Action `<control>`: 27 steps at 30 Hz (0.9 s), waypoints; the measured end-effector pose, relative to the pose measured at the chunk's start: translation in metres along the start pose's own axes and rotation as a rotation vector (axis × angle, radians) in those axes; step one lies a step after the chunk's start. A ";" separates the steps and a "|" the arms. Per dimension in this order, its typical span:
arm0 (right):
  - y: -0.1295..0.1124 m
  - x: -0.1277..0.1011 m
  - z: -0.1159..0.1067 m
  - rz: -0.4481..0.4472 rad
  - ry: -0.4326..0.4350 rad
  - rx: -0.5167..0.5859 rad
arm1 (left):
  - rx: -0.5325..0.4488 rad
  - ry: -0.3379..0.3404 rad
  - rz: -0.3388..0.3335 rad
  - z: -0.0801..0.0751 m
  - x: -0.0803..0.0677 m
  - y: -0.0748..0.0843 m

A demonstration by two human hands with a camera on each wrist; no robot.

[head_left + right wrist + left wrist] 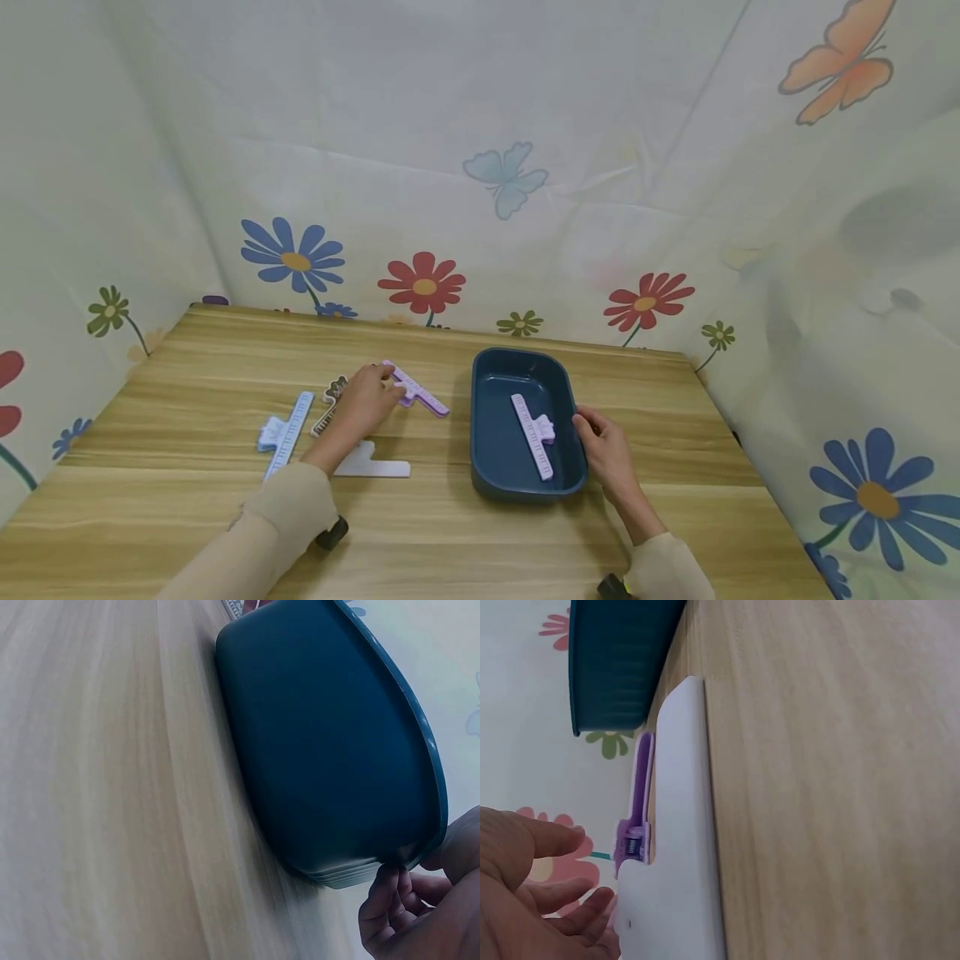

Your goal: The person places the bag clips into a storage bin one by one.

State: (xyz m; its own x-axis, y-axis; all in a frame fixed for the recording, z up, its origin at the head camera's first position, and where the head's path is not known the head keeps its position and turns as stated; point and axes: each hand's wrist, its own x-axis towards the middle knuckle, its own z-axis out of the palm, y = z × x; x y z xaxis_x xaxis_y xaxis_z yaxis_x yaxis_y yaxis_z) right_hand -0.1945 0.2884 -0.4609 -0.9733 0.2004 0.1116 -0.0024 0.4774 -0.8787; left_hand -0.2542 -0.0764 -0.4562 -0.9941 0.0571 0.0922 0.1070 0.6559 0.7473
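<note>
My left hand (384, 386) reaches over the wooden table to the near end of a purple clip (420, 393); its fingers (551, 840) are spread and fairly straight just beside that purple clip (639, 796), and I cannot tell whether they touch it. My right hand (590, 427) grips the right rim of a dark blue tray (491, 433), fingertips (384, 889) curled under the rim of the tray (330, 750). A pale lilac clip (534, 435) lies inside the tray.
A white clip (372, 465) lies under my left forearm, seen close as the white clip (679, 825). A light blue clip (285, 429) and a dark patterned clip (330, 402) lie further left. Flowered cloth walls enclose the table (675, 417) on three sides.
</note>
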 end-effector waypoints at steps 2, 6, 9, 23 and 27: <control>0.000 0.000 0.000 0.003 0.001 -0.007 | 0.029 -0.001 0.002 0.002 0.001 0.000; 0.000 0.000 0.000 0.006 0.001 -0.019 | 0.069 0.003 -0.011 0.006 0.003 -0.001; -0.001 0.000 0.000 0.010 0.004 -0.021 | 0.090 0.005 -0.014 0.009 0.004 -0.001; 0.001 0.000 -0.001 -0.004 -0.011 0.007 | 0.181 0.073 -0.015 0.020 0.005 0.006; 0.002 0.000 -0.001 -0.008 -0.012 0.023 | 0.197 0.072 -0.047 0.023 0.005 0.009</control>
State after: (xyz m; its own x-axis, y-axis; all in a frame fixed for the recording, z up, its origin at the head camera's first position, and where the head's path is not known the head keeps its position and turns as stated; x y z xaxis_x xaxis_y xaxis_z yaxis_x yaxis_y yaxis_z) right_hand -0.1946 0.2899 -0.4622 -0.9760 0.1864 0.1129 -0.0150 0.4594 -0.8881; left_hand -0.2586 -0.0533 -0.4644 -0.9933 -0.0258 0.1123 0.0484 0.7913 0.6095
